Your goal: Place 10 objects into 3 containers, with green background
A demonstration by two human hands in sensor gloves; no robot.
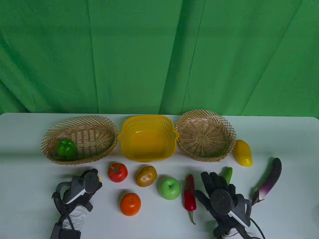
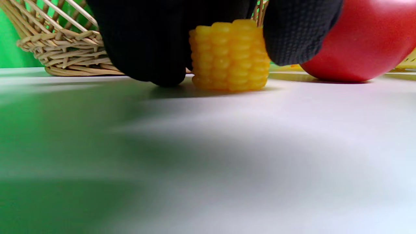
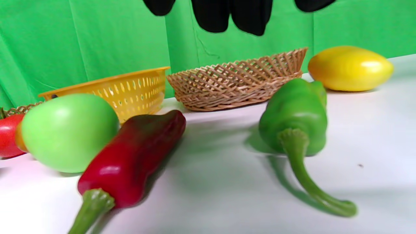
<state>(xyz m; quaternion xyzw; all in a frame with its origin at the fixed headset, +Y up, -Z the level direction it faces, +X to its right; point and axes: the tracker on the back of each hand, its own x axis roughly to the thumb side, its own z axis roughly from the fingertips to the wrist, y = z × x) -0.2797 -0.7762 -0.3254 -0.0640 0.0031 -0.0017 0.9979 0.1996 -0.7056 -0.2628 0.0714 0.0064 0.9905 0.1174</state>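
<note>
While we close in: our left hand point(image 1: 84, 185) pinches the corn piece point(image 2: 229, 55) upright on the table point(image 1: 37, 174) below the oval basket point(image 1: 49, 139).
Right hand point(image 1: 219, 191): relaxed, empty above the green pepper point(image 3: 297, 113).
Risk: we judge loose fingers point(image 2: 295, 32) could tip the corn toward the tomato point(image 1: 117, 172).

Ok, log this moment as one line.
left hand: fingers around corn piece, on table | right hand: open over green chili | green pepper in oval basket

White table point(image 1: 32, 139): three baskets in row; tomato point(image 1: 117, 172), potato point(image 1: 146, 176), apple point(image 1: 169, 188), orange point(image 1: 130, 204) in front.
</note>
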